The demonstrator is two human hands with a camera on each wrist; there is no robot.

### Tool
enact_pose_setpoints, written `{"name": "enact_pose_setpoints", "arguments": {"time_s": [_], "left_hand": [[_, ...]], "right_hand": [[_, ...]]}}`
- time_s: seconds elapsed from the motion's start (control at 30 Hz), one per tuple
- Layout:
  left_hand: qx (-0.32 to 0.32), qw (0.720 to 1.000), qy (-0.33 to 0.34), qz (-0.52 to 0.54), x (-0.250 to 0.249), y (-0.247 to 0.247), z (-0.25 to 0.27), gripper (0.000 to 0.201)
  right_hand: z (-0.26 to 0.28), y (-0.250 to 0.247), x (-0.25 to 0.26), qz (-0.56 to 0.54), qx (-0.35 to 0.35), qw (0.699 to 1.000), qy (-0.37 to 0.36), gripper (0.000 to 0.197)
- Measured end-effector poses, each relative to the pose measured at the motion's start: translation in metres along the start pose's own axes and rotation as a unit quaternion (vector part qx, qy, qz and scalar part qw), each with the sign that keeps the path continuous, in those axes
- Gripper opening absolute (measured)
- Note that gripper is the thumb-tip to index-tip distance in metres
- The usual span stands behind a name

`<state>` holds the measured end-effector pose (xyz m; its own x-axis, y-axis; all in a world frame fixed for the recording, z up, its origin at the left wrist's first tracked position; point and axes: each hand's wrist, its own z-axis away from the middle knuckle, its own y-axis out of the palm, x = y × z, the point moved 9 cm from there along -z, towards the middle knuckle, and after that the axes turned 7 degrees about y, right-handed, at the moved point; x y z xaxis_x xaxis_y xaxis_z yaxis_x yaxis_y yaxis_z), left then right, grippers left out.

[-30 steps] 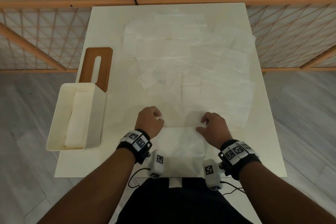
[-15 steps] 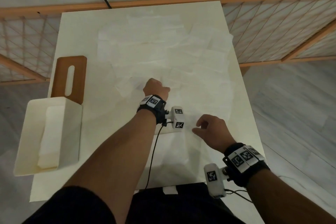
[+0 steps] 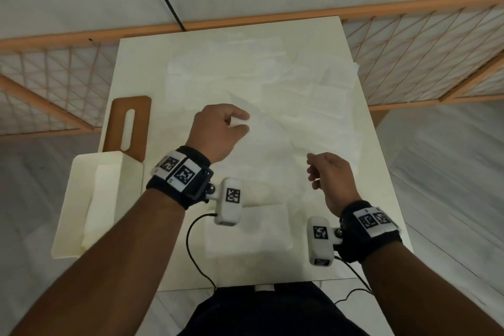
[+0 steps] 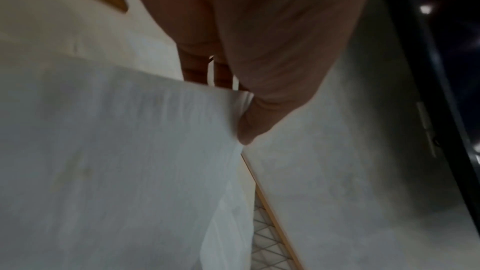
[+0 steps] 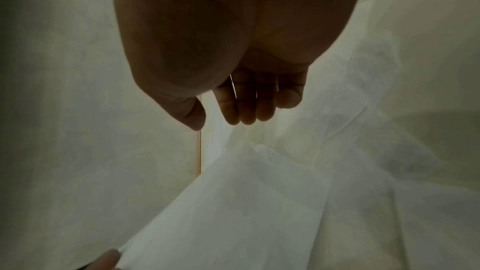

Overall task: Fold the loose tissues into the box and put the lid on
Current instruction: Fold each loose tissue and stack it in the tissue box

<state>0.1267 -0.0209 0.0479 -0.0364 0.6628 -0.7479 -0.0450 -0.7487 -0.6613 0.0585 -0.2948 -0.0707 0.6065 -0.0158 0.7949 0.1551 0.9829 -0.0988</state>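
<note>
Several loose white tissues (image 3: pixel 259 82) lie spread over the far half of the white table (image 3: pixel 136 63). My left hand (image 3: pixel 243 123) pinches the near corner of one tissue sheet (image 3: pixel 275 131) and lifts it; in the left wrist view the thumb (image 4: pixel 244 130) presses that sheet's (image 4: pixel 116 151) edge against the fingers. My right hand (image 3: pixel 312 169) hovers to the right with loosely curled fingers (image 5: pixel 246 114), holding nothing. A folded tissue (image 3: pixel 248 234) lies flat near the front edge. The cream box (image 3: pixel 68 213) at the left holds folded tissues (image 3: pixel 101 199). The brown slotted lid (image 3: pixel 141 123) stands behind it.
An orange lattice railing (image 3: pixel 54 84) runs behind and beside the table. Black cables (image 3: pixel 196 262) hang from the wrist cameras over the front edge. The box overhangs the table's left edge.
My left hand reached forward from the folded tissue to the pile and pinched a sheet. The right hand let go of the folded tissue and lifted slightly.
</note>
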Motion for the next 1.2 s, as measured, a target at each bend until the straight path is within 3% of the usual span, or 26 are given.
{"name": "enact_pose_setpoints", "arguments": {"time_s": [0.2, 0.37, 0.73, 0.87, 1.0, 1.13, 1.2], "left_hand": [[-0.055, 0.996, -0.054, -0.046, 0.054, -0.028, 0.016, 0.023], [-0.052, 0.989, -0.101, -0.095, 0.091, -0.034, 0.019, 0.016], [-0.012, 0.998, -0.025, -0.053, 0.064, -0.076, 0.017, 0.046], [-0.022, 0.997, -0.061, 0.031, 0.073, -0.09, 0.027, 0.045], [-0.062, 0.99, -0.016, 0.128, 0.052, -0.11, 0.044, 0.046], [-0.071, 0.949, -0.002, 0.307, 0.035, -0.126, 0.072, 0.049], [-0.078, 0.931, -0.012, 0.357, 0.039, -0.129, 0.084, 0.058]], "right_hand": [[0.004, 0.048, -0.002, 0.055, 0.029, 0.998, 0.002, 0.02], [0.012, 0.073, -0.017, 0.115, 0.054, 0.992, 0.009, 0.02], [0.024, 0.086, 0.009, 0.122, 0.058, 0.99, -0.029, 0.017], [0.028, 0.104, 0.013, 0.129, 0.082, 0.988, -0.025, 0.018], [0.034, 0.123, 0.01, 0.094, 0.147, 0.985, 0.006, 0.027], [0.052, 0.155, 0.013, -0.022, 0.269, 0.958, 0.094, 0.067], [0.067, 0.167, 0.027, -0.113, 0.334, 0.929, 0.116, 0.063]]}}
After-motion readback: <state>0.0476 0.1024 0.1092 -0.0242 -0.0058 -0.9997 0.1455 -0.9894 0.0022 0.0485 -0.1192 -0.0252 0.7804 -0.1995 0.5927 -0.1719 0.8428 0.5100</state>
